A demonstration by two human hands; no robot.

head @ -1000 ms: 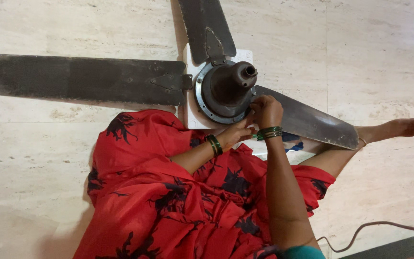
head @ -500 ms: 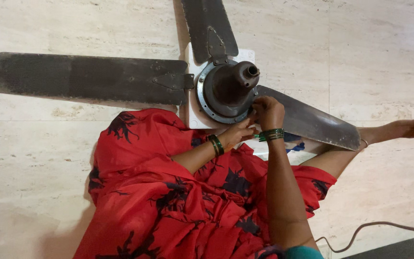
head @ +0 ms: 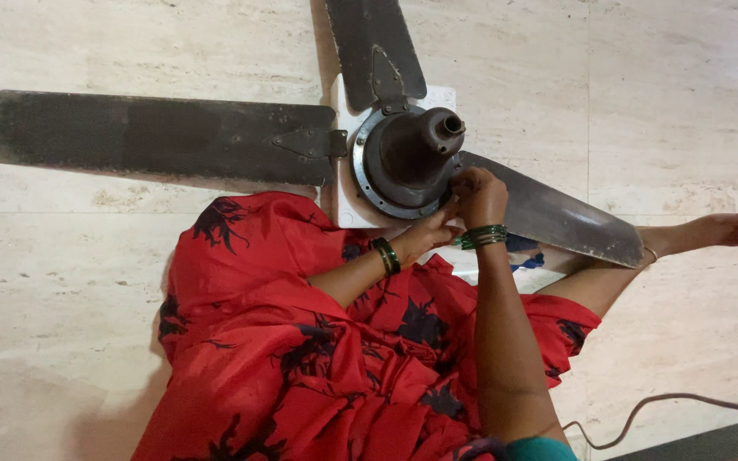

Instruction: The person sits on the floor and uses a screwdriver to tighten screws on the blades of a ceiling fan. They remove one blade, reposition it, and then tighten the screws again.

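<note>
A dark ceiling fan [head: 403, 154] lies on the pale stone floor [head: 130, 51], its round motor housing [head: 399, 162] resting on a white block [head: 345, 209] directly in front of both hands. The right hand [head: 480, 195] is curled, fingers bent close together, pressing at the lower right rim of the housing; whether it pinches something small there cannot be told. The left hand [head: 427, 235] sits just below and beside it, fingers loosely gathered and touching the housing's lower edge near the white block. Green bangles [head: 483, 236] ring both wrists. One long blade [head: 155, 137] stretches far left of the hands, another [head: 373, 47] points away above them, a third [head: 557, 213] runs out to the right over a bare foot [head: 715, 230]. A red patterned garment [head: 301, 358] covers the lap below; a cable [head: 668, 405] lies on the floor at lower right
</note>
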